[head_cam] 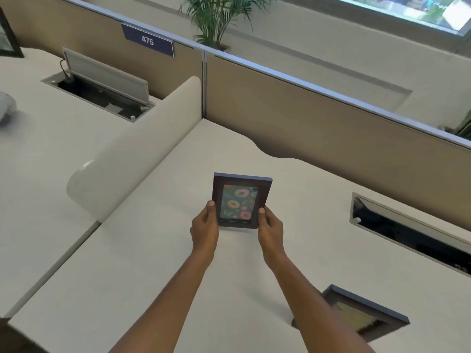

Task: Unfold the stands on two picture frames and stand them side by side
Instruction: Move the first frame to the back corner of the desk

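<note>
A small dark brown picture frame with a doughnut print stands upright near the middle of the white desk, its picture facing me. My left hand grips its lower left edge and my right hand grips its lower right edge, thumbs on the front. Its stand is hidden behind it. A second dark frame with a yellowish picture lies flat at the desk's near right, partly covered by my right forearm.
A beige partition wall runs behind the desk. A curved white divider separates it from the desk on the left. An open cable slot sits in the desktop to the right. A potted palm stands beyond the partition.
</note>
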`<state>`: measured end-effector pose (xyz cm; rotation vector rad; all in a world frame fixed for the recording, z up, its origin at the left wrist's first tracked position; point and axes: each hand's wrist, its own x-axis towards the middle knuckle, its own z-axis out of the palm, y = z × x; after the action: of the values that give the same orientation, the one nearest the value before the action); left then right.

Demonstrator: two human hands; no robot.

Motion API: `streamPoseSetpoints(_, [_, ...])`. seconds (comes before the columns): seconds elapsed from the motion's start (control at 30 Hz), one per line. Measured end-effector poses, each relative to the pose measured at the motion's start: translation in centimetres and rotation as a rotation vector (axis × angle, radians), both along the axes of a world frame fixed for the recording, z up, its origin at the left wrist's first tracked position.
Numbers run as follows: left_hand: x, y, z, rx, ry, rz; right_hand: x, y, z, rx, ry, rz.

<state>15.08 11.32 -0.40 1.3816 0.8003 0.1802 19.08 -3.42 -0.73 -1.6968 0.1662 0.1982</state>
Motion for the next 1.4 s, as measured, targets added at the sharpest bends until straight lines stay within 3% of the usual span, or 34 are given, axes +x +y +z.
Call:
streamPoseSetpoints(0.77, [16.5, 7.3, -1.8, 0.082, -0.016, 0.084, 18.4, 6.8, -1.7, -0.012, -0.012, 0.102])
streamPoseSetpoints(1.4, [17.0, 8.8, -3.0, 0.199, 0.081, -0.009, 17.4, 6.6, -2.4, -0.193, 0.004, 0.178])
